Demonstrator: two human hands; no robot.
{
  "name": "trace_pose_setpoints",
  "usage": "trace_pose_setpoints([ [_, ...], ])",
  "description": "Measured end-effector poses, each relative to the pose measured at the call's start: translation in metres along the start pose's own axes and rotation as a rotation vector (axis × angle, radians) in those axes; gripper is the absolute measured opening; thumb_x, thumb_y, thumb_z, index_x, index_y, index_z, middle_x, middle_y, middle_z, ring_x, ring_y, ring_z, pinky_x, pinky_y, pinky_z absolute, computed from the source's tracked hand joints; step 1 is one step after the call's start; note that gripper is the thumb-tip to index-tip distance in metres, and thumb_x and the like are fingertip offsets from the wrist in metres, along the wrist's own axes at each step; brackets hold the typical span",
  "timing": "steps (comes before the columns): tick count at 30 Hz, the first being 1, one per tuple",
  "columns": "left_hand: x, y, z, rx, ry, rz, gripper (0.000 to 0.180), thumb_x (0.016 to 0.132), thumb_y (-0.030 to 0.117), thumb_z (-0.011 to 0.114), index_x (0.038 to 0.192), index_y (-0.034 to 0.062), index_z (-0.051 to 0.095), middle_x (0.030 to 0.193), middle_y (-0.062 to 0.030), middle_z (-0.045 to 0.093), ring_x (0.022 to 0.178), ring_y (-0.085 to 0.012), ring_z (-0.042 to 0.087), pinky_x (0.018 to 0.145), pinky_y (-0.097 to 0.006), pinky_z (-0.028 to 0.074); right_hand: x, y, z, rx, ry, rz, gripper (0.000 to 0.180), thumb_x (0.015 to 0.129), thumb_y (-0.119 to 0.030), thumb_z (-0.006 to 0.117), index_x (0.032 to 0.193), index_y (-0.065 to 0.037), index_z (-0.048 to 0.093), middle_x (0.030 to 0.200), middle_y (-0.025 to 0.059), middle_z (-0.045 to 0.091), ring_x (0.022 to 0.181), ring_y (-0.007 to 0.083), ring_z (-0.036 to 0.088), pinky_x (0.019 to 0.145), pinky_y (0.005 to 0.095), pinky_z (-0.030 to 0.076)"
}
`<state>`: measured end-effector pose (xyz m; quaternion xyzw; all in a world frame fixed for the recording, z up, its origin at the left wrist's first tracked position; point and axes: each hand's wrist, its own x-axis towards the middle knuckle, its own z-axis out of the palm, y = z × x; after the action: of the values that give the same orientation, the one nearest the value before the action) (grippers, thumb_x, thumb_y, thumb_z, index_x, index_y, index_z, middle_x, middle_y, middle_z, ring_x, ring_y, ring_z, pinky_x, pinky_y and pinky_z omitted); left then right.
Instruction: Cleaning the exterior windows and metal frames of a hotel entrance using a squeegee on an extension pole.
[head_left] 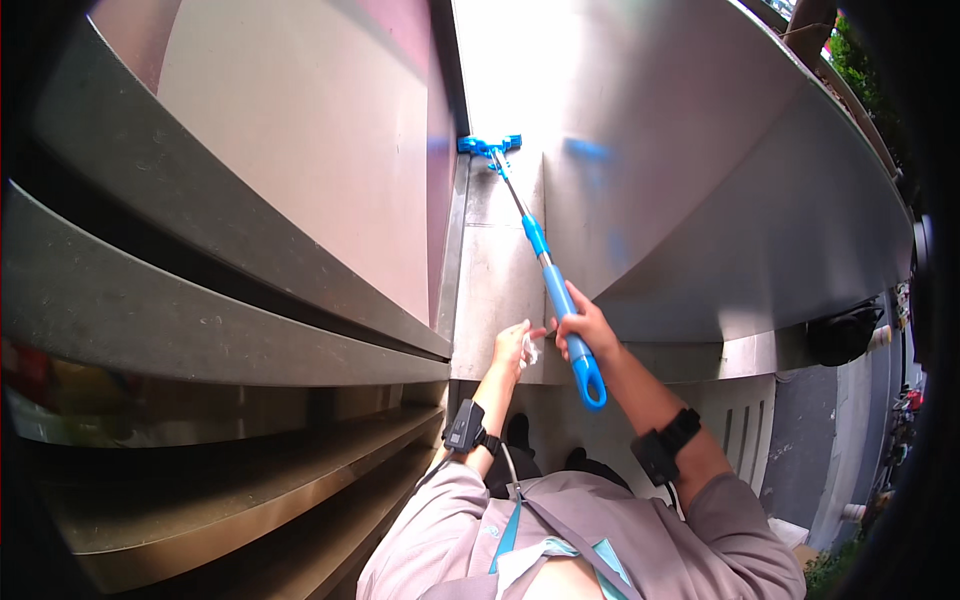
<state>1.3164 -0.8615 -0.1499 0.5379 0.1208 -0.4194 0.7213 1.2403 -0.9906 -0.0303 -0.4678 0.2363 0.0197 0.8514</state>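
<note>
My right hand is wrapped round the blue grip of a long-handled squeegee, just above the hanging loop at its near end. The metal pole runs away from me and a little to the left. At its far end, the wide blue head lies crosswise at the end of the pale ledge, by the left panel's edge. My left hand is beside the grip, apart from the pole, with a crumpled white tissue held in its fingers. Dark wrist devices sit on both forearms.
A glossy metal panel curves along the right, reflecting the blue head. On the left stands a pinkish panel above dark metal rails. The narrow pale ledge runs between them. Pavement and greenery show at the far right.
</note>
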Motion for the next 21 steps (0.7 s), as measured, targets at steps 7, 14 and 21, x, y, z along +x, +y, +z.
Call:
trace_pose_setpoints([
  [7, -0.017, -0.042, -0.038, -0.009, 0.063, -0.128, 0.026, 0.08, 0.017, 0.049, 0.097, -0.0035, 0.049, 0.079, -0.0188, 0.061, 0.036, -0.0104, 0.044, 0.032, -0.021, 0.033, -0.039, 0.011, -0.009, -0.15, -0.009, 0.13, 0.084, 0.057, 0.001, 0.045, 0.133, -0.015, 0.013, 0.064, 0.0089, 0.044, 0.04, 0.0136, 0.046, 0.035, 0.0263, 0.041],
  [14, -0.007, -0.046, 0.006, 0.231, 0.009, 0.019, 0.026, 0.08, 0.021, 0.046, 0.094, -0.0001, 0.054, 0.076, -0.0122, 0.062, 0.041, -0.0079, 0.044, 0.035, -0.021, 0.031, -0.195, 0.03, -0.047, -0.248, 0.049, 0.356, 0.085, 0.057, 0.004, 0.047, 0.132, -0.022, 0.016, 0.067, 0.0101, 0.046, 0.039, 0.0156, 0.048, 0.034, 0.0278, 0.042],
  [21, -0.005, -0.093, 0.006, 0.492, 0.17, -0.035, 0.033, 0.075, 0.033, 0.057, 0.068, 0.0002, 0.054, 0.051, -0.0049, 0.049, 0.039, -0.0142, 0.044, 0.036, -0.029, 0.033, -0.331, 0.054, -0.061, -0.498, 0.03, 0.453, 0.086, 0.055, 0.002, 0.053, 0.132, -0.013, 0.02, 0.075, 0.0084, 0.05, 0.06, 0.0144, 0.053, 0.053, 0.0239, 0.045],
])
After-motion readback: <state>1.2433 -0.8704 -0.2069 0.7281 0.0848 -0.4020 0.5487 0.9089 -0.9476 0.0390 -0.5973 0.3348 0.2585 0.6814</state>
